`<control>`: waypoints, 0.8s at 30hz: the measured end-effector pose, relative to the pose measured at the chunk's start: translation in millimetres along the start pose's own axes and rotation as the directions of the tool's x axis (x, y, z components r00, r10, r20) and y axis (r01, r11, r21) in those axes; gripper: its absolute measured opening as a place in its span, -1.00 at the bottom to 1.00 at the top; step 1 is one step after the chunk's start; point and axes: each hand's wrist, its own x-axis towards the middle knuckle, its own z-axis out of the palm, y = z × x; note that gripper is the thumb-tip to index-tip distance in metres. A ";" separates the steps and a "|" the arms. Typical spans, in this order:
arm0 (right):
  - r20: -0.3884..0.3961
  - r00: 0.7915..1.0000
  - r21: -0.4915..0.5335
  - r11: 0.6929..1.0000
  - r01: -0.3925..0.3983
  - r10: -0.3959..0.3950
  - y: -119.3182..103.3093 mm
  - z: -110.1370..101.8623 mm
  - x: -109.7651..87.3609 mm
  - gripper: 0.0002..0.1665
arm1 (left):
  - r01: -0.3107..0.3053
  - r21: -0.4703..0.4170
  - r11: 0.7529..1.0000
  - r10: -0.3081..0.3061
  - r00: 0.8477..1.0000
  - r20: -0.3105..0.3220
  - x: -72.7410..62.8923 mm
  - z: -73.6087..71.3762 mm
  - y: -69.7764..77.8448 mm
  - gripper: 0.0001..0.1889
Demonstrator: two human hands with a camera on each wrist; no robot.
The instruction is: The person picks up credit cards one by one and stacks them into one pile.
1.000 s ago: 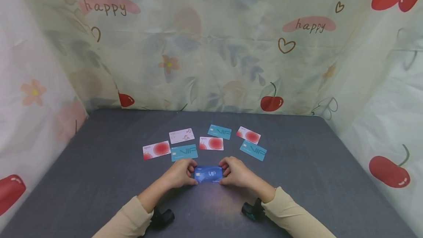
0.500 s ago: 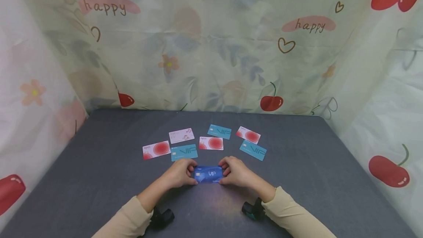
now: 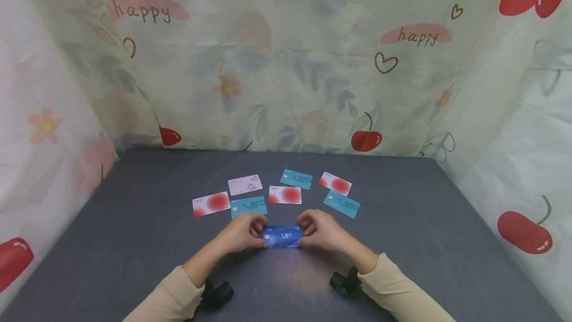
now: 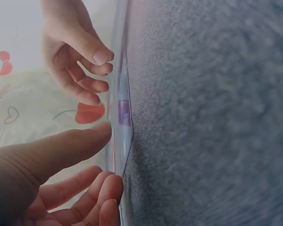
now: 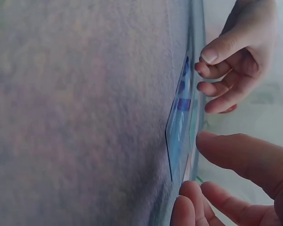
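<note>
A dark blue VIP card [image 3: 282, 237] lies flat on the dark table, between the two hands. At its left end is the left hand [image 3: 243, 233], thumb by the near corner and fingers bent loosely by the far one. The right hand [image 3: 324, 230] mirrors it at the right end. In the left wrist view the card [image 4: 124, 113] shows nearly edge-on, the left thumb [image 4: 87, 140] hovering beside it. From the right wrist, the card [image 5: 178, 136] rests on the cloth, and the right thumb [image 5: 240, 149] and fingers stand apart from it.
Beyond the hands lie several cards: a red-circle card [image 3: 211, 204], a pale pink card [image 3: 245, 185], a teal card [image 3: 248, 206], another red-circle card [image 3: 285, 195], a teal card [image 3: 297, 179], a red-circle card [image 3: 335, 184] and a teal card [image 3: 341, 204]. A patterned curtain [image 3: 286, 88] surrounds the table.
The right hand has shifted slightly to the right, its fingers loosening at the card's end. The blue card keeps its place, and the left hand has barely moved.
</note>
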 end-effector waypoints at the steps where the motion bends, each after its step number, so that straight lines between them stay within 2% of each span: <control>1: -0.005 1.000 0.001 1.000 0.004 -0.004 0.4 -0.7 -0.2 -0.48 | 0.000 -0.006 1.000 0.000 1.000 0.001 0.1 -0.5 0.1 -0.49; 12: -0.050 0.999 0.041 0.999 -0.018 0.020 9.8 -11.8 -1.8 -0.53 | -0.011 -0.069 0.998 0.012 1.000 0.010 7.4 -6.0 7.3 -0.53; 24: -0.105 0.988 0.062 0.992 -0.110 0.116 18.9 -27.3 -5.0 -0.54 | -0.035 -0.045 0.998 0.035 0.999 0.013 25.5 -0.2 23.8 -0.57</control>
